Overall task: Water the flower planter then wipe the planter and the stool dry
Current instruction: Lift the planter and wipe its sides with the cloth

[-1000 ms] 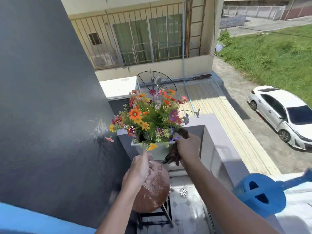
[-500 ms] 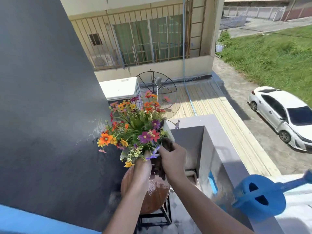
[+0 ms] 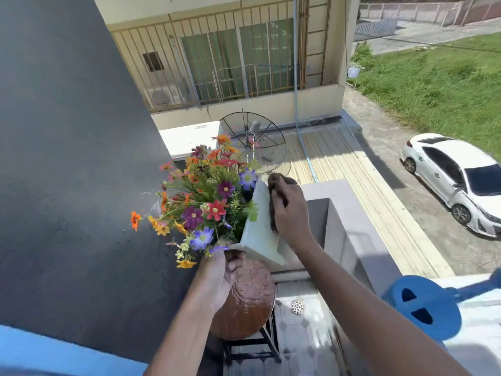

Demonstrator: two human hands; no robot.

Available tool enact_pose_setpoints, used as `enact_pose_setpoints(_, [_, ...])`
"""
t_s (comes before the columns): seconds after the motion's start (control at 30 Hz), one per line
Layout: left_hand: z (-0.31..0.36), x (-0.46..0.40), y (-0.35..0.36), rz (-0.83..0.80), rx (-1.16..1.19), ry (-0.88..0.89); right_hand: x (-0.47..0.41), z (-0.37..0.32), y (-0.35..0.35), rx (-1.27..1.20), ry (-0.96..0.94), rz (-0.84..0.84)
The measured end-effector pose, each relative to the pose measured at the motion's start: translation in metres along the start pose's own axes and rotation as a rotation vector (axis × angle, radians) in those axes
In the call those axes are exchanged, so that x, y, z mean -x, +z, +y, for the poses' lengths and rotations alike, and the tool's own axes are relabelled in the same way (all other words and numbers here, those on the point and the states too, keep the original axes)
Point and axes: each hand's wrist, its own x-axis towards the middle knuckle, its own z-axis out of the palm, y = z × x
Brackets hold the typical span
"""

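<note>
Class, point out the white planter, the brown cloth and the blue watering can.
white planter (image 3: 259, 234), head view, its bare side wall.
brown cloth (image 3: 274, 181), head view, its upper end.
blue watering can (image 3: 433, 299), head view, its body.

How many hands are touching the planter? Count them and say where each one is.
2. The left hand grips the tilted planter at its lower near end, above the stool. The right hand presses a dark cloth against the planter's outer side.
</note>
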Motion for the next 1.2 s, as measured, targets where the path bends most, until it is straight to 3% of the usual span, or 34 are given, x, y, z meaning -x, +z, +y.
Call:
enact_pose_setpoints(0.17, [0.002, -0.008, -0.006, 0.059, 0.007, 0.079, 0.04, 0.032, 0.011, -0.022, 0.17, -0.087])
enact_pose_setpoints(0.47, [-0.005, -0.015, -0.005, 0.101, -0.209, 0.163, 0.071, -0.015, 0.023, -0.148, 0.1, -0.126])
enact_pose_setpoints(0.67, [-0.016, -0.014, -0.017, 0.044, -0.154, 0.053, 0.029, -0.014, 0.036, -0.208, 0.131, -0.044])
enact_pose_setpoints(0.77, [-0.01, -0.023, -0.024, 0.025, -0.117, 0.015, 0.009, 0.005, 0.047, -0.116, 0.128, -0.028])
enact_pose_setpoints(0.97, [0.001, -0.07, -0.055, 0.053, -0.067, -0.051, 0.043, 0.041, 0.079, -0.048, 0.243, -0.126])
enact_pose_setpoints(1.2, [0.009, -0.127, -0.07, 0.093, -0.176, 0.031, 0.074, 0.074, 0.112, -0.132, 0.339, -0.337])
